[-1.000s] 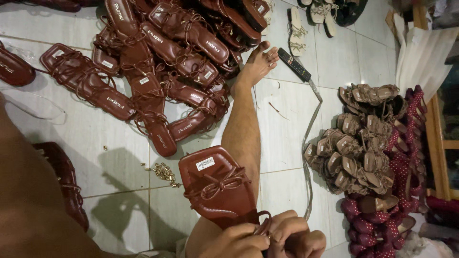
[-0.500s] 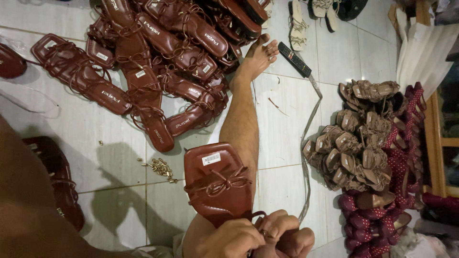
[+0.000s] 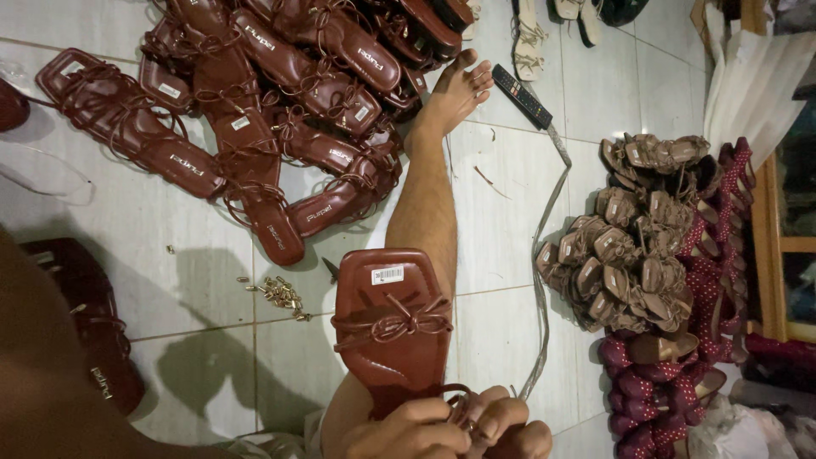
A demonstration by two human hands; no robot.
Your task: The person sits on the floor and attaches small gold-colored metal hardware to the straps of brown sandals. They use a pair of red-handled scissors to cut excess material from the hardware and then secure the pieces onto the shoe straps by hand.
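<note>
Head view is catching both hands at the very bottom edge: the left hand and the right hand are closing together on the heel end of a dark red square-toed sandal, their grip pinching its thin straps, though the frame is cutting off the knuckles, so I cannot say exactly which strap each finger is working. The sandal is resting lengthwise on the person's outstretched bare leg, toe pointing away, which is giving it a steady support while the fingers are busy at the back. A knotted bow is sitting across its front and a small white sticker near the toe.

Just left of the leg, a scatter of small brass-coloured fittings is lying on the tiled floor, probably kept within easy reach. Farther out, a heap of matching red sandals is spreading beyond the foot. A black remote control is lying by the toes, and a grey strap is trailing down the tiles. On the right, bundles of tan and dotted red uppers are piling up.
</note>
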